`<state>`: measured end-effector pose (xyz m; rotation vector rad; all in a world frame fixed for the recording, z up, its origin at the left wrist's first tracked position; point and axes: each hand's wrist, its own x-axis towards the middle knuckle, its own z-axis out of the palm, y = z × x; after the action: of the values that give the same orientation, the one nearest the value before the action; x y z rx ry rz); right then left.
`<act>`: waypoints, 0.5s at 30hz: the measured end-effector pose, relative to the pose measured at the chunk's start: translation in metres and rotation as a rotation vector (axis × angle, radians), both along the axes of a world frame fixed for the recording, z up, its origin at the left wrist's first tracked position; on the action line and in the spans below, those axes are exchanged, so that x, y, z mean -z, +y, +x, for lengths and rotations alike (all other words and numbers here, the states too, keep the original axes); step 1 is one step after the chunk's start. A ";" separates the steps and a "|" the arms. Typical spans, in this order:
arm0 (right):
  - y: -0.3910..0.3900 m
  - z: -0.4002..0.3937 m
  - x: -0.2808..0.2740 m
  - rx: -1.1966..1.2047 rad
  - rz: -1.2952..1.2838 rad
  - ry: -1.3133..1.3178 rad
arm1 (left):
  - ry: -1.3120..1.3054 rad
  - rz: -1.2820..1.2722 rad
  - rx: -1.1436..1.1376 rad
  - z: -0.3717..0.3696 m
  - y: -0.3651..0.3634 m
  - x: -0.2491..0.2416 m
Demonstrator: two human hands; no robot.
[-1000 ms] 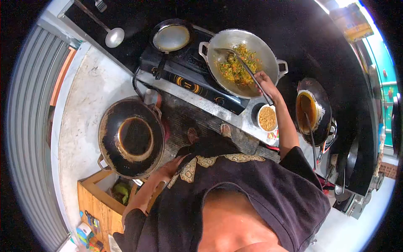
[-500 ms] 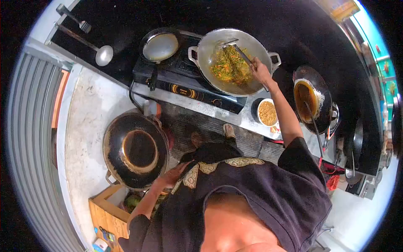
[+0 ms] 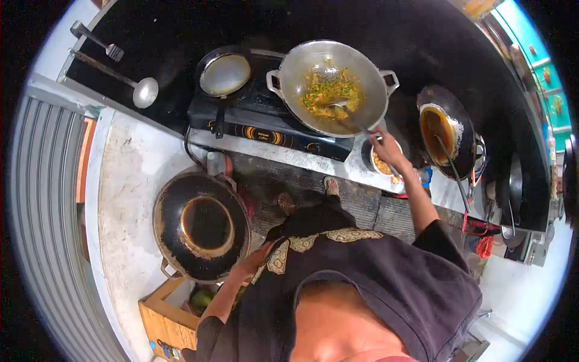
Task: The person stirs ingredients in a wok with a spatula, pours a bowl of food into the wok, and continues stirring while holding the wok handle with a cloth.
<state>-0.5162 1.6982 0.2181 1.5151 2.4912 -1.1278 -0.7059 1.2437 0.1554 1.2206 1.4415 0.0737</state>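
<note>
My right hand (image 3: 387, 149) is closed around the handle of a metal spatula (image 3: 360, 125). The spatula's blade dips into a chopped, orange-and-green vegetable mixture (image 3: 329, 90) inside a large two-handled aluminium wok (image 3: 292, 60). That wok rests on the right side of a black gas stove (image 3: 265, 130). Below my right hand, a white tub of crumbly golden food (image 3: 380, 164) is partly covered by the hand and forearm. My left hand (image 3: 256, 258) lies against my hip by the patterned shirt trim, its fingers stretched out and partly hidden; I see nothing in it.
A small frying pan (image 3: 225, 75) sits on the stove's left side. At right, a dark wok (image 3: 461, 130) holds brown liquid and a ladle. Another big dark wok (image 3: 163, 223) stands at lower left. A ladle (image 3: 145, 93) and a fork-like utensil (image 3: 114, 52) lie at upper left.
My right hand has moved down and toward me with the spatula. The blade has gone from the wok's far side to the near part of the vegetables. My left hand stays at my hip.
</note>
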 end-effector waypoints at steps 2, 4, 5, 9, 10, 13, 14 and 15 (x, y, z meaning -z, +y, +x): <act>0.014 -0.014 0.047 0.034 0.099 0.138 | 0.001 0.007 0.008 -0.001 0.002 0.003; 0.021 -0.038 0.068 0.104 0.154 0.201 | 0.004 -0.002 0.025 -0.001 0.004 0.004; 0.021 -0.052 0.072 0.138 0.163 0.213 | 0.005 -0.003 0.036 -0.002 0.006 0.005; -0.010 -0.053 0.083 0.214 0.070 0.264 | 0.030 -0.033 0.090 -0.010 0.014 0.005; -0.021 -0.050 0.078 0.191 0.044 0.301 | 0.039 -0.040 0.101 -0.010 0.015 0.006; -0.039 -0.039 0.081 0.134 0.017 0.403 | 0.063 -0.056 0.107 -0.008 0.015 0.009; -0.040 -0.034 0.084 0.167 0.011 0.437 | 0.072 -0.060 0.102 -0.007 0.015 0.009; -0.042 -0.028 0.085 0.198 0.006 0.474 | 0.082 -0.064 0.093 -0.005 0.016 0.010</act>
<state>-0.5445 1.6559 0.1336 1.6934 2.6607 -1.6883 -0.7111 1.2598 0.1456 1.2482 1.4449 -0.0867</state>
